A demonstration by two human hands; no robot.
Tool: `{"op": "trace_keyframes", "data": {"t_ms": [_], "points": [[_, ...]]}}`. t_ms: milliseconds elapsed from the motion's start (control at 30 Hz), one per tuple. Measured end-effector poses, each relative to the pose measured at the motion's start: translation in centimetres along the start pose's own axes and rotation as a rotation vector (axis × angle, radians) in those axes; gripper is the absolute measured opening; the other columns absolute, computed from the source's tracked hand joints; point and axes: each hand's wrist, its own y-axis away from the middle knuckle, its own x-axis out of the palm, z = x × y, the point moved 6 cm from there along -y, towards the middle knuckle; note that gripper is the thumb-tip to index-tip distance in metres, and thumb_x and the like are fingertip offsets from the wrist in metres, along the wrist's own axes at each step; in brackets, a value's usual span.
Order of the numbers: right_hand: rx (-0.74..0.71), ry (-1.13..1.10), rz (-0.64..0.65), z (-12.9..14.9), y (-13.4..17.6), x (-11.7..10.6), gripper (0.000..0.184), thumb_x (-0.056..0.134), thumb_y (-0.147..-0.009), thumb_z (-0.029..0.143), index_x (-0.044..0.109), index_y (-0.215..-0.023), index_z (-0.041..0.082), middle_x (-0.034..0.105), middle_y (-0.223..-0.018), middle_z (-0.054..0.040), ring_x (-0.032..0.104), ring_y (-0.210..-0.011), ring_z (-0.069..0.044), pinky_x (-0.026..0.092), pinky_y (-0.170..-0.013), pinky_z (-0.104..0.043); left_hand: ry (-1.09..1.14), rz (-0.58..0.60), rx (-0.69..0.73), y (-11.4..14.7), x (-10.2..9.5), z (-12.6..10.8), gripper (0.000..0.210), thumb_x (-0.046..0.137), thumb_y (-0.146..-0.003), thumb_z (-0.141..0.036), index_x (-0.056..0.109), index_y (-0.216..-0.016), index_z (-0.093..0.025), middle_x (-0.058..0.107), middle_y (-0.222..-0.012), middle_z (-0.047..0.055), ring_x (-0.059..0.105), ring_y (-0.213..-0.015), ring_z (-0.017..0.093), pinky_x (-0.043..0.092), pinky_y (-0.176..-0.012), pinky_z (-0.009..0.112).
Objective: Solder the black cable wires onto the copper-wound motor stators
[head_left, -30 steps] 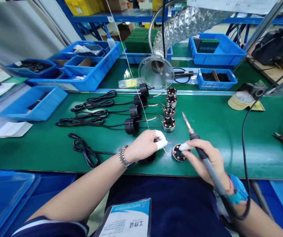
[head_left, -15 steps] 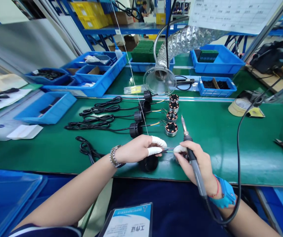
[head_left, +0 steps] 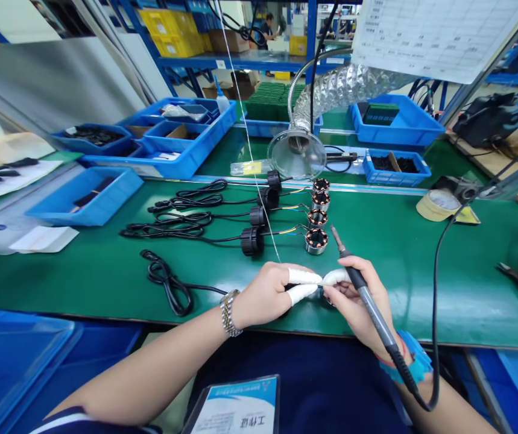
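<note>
Now the gap between them is gone

The left hand [head_left: 270, 295] pinches a thin wire [head_left: 324, 285] between its white-wrapped finger and thumb. The right hand [head_left: 366, 292] pinches at the same spot, and it also holds a soldering iron [head_left: 373, 310], with the metal tip off the wire and pointing to the far side. Half a second ago wires showed across a gap; now the fingers meet, so both hands seem busy at one tiny place, over the near part of the green table [head_left: 385, 241]. I cannot tell which wire ends are in there. A pale thread [head_left: 249, 144] comes down by the left hand. Near on the left, a black cord [head_left: 180, 298] runs to the wrist. Farther off sit black caps [head_left: 252, 241] and, to their right, metal rings [head_left: 316, 242] in a row
</note>
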Motion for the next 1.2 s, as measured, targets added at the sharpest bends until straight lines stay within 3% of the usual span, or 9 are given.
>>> {"op": "trace_keyframes", "data": {"t_ms": [233, 433, 600, 1033, 1200], "points": [[-0.081, 0.114, -0.017, 0.3, 0.2, -0.2, 0.038, 0.063, -0.07, 0.015, 0.046, -0.103, 0.024, 0.061, -0.077, 0.0015, 0.059, -0.062, -0.01, 0.05, -0.059, -0.022, -0.202, 0.058, -0.007, -0.1, 0.0, -0.1, 0.023, 0.048, -0.083, -0.027, 0.068, -0.09, -0.017, 0.063, -0.076, 0.004, 0.056, -0.068, 0.013, 0.041, -0.063, 0.021], [-0.219, 0.252, 0.001, 1.1, 0.1, -0.4, 0.033, 0.062, -0.071, 0.016, 0.05, -0.1, 0.025, 0.061, -0.074, 0.0027, 0.057, -0.059, -0.009, 0.048, -0.057, -0.021, 0.012, 0.172, -0.135, -0.6, 0.4, 0.7, 0.017, 0.051, -0.08, -0.027, 0.064, -0.081, -0.015, 0.063, -0.079, 0.001, 0.054, -0.068, 0.011, 0.04, -0.064, 0.019], [-0.228, 0.306, 0.067, 1.1, -0.4, -0.2, 0.031, 0.062, -0.072, 0.018, 0.051, -0.1, 0.024, 0.062, -0.077, 0.0013, 0.059, -0.062, -0.01, 0.049, -0.057, -0.021, 0.104, 0.149, -0.249, -0.7, 0.6, 1.8, 0.016, 0.052, -0.078, -0.026, 0.061, -0.078, -0.013, 0.061, -0.076, 0.001, 0.053, -0.07, 0.013, 0.04, -0.065, 0.02], [-0.218, 0.335, -0.015, 1.0, -0.3, -0.9, 0.032, 0.063, -0.072, 0.021, 0.052, -0.102, 0.023, 0.063, -0.076, 0.0011, 0.06, -0.058, -0.01, 0.051, -0.056, -0.021, 0.092, 0.084, -0.241, -0.8, 0.2, 1.7, 0.02, 0.052, -0.079, -0.03, 0.063, -0.077, -0.014, 0.063, -0.079, 0.002, 0.054, -0.072, 0.014, 0.041, -0.068, 0.022], [-0.308, 0.41, -0.042, 1.2, 0.1, -0.4, 0.032, 0.06, -0.073, 0.017, 0.051, -0.102, 0.023, 0.064, -0.081, -0.0002, 0.061, -0.064, -0.01, 0.051, -0.063, -0.021, 0.1, 0.081, -0.267, -0.9, 0.4, 1.9, 0.021, 0.05, -0.079, -0.031, 0.061, -0.074, -0.013, 0.06, -0.075, 0.002, 0.052, -0.071, 0.014, 0.039, -0.067, 0.022]]}}
